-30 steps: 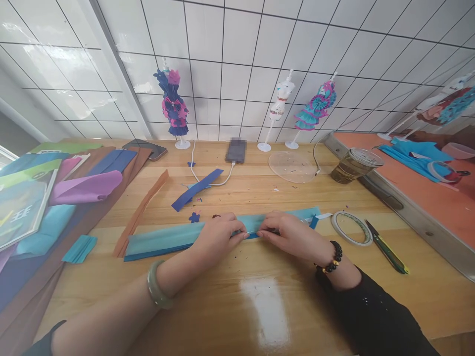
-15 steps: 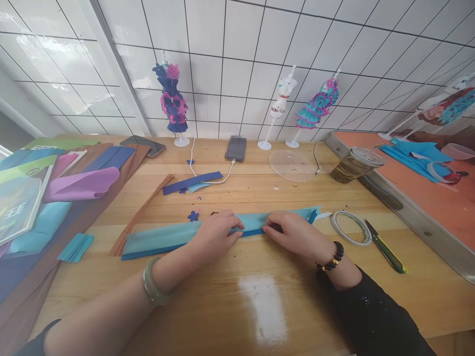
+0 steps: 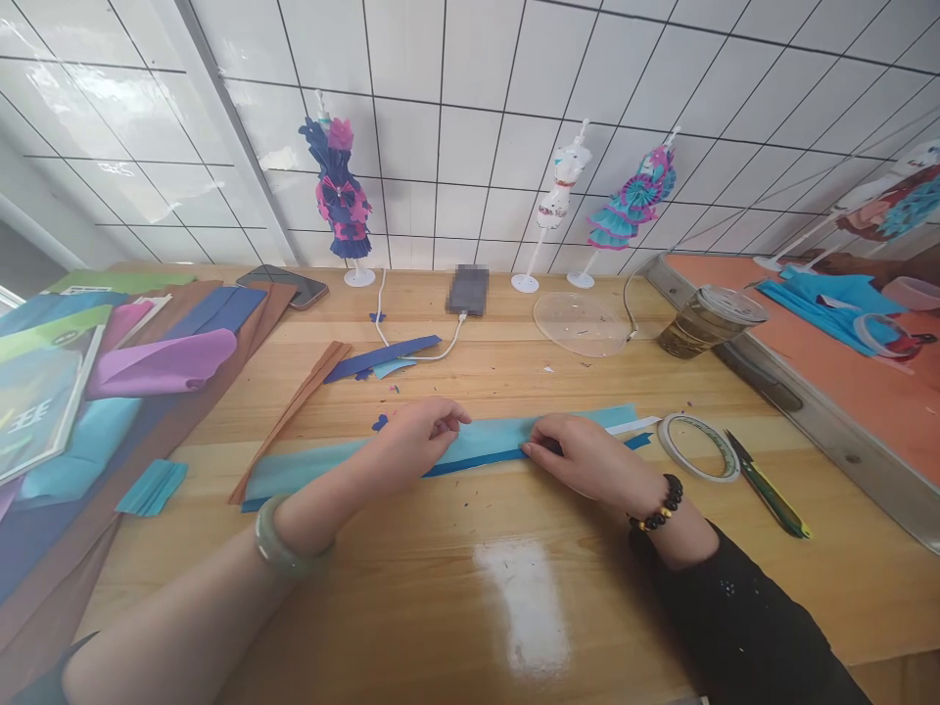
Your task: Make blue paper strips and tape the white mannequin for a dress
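Observation:
A long light-blue crepe paper strip (image 3: 485, 432) lies across the table, with a darker blue paper edge (image 3: 470, 462) along its near side. My right hand (image 3: 584, 455) pinches this near edge between thumb and fingers. Over the strip's middle, my left hand (image 3: 411, 441) is loosely curled, thumb and fingers apart, with nothing visible in them. My left forearm covers part of the strip's left half. At the right end a white tape strip (image 3: 637, 425) shows beside a blue paper tip (image 3: 638, 441). A tape roll (image 3: 700, 447) lies right of it.
Green-handled thread snips (image 3: 771, 490) lie beyond the tape roll. A lidded cup (image 3: 705, 323) stands at the back right. Several dressed mannequins, one a blue-and-pink mannequin (image 3: 342, 191), line the wall. Folded papers (image 3: 162, 362) pile up at left, near a brown paper strip (image 3: 294, 411).
My left hand has let go of the paper edge and moved up and left. My right hand stays at the edge. The blue tip at the right end now lies lower and flatter.

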The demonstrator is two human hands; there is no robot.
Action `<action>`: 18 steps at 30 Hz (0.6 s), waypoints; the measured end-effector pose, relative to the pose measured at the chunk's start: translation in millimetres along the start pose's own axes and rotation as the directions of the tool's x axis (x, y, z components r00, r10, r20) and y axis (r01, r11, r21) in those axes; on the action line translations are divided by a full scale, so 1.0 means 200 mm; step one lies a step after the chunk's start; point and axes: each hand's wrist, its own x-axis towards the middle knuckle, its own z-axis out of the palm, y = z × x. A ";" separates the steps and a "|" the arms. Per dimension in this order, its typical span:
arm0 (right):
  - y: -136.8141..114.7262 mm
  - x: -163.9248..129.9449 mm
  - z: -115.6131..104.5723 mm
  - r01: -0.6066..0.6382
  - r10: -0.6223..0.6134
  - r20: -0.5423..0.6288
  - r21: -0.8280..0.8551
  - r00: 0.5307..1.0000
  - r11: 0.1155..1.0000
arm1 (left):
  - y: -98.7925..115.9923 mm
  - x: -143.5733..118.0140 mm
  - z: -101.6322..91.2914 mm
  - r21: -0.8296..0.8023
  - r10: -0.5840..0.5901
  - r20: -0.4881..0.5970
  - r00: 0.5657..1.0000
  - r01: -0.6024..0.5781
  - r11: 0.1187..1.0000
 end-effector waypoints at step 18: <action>0.03 0.00 0.01 -0.014 0.015 -0.015 0.037 1.000 0.999 | 0.00 -0.01 -0.07 0.292 -0.012 0.232 0.973 -0.058 0.955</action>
